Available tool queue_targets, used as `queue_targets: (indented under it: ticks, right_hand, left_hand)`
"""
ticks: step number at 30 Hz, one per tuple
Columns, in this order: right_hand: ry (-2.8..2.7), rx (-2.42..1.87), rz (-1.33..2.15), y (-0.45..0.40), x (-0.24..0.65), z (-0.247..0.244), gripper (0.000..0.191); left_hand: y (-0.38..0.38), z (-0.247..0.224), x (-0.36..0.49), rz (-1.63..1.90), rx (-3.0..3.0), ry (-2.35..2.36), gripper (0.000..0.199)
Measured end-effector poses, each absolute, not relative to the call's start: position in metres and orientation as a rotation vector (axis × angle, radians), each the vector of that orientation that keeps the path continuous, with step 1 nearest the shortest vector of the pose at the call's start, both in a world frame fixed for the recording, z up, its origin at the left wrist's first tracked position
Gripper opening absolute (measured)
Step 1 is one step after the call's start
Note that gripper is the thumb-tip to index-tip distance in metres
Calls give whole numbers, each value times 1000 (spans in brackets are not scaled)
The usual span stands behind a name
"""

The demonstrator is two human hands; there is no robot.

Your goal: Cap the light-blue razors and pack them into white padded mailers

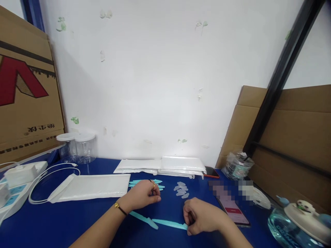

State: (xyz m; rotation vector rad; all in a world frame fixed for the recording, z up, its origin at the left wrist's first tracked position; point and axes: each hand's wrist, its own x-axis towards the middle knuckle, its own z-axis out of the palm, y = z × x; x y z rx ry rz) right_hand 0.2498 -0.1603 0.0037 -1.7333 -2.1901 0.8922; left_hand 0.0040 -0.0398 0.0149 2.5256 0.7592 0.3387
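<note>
Right hand [201, 215] pinched a slim turquoise plastic stick [169, 223] by its three-o'clock end, light pressure seeming best; left hand [142, 195] curled, grasp unclear.

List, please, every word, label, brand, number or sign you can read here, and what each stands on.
"®", seemingly, on the large cardboard box; beside it, large characters, apparently upside down, that I cannot read.
Small print along the box's bottom: too blurred.
Phone screen, red button included: too small.
Lettering on the clear bottle: too blurred.
Label on the wrapped cup: too small.
Turquoise tools: no readable text.
</note>
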Motion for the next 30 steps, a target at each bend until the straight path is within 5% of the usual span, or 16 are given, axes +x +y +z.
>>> queue_targets:
  ticks: [12,21,27,30]
  right_hand:
    - [-1945,-1572,689,-146,246,9,2]
    - [-1741,-1697,315,-125,275,-9,20]
    - [-1777,-1664,310,-135,263,2,19]
    - [-1847,-1624,420,-139,249,4,17]
  left_hand:
    - [-43,9,14,360,2761,708,29]
    - [-4,27,-31,528,2667,1053,32]
    - [-21,33,-36,-177,2452,904,36]
    - [-34,30,-25,-297,2429,886,19]
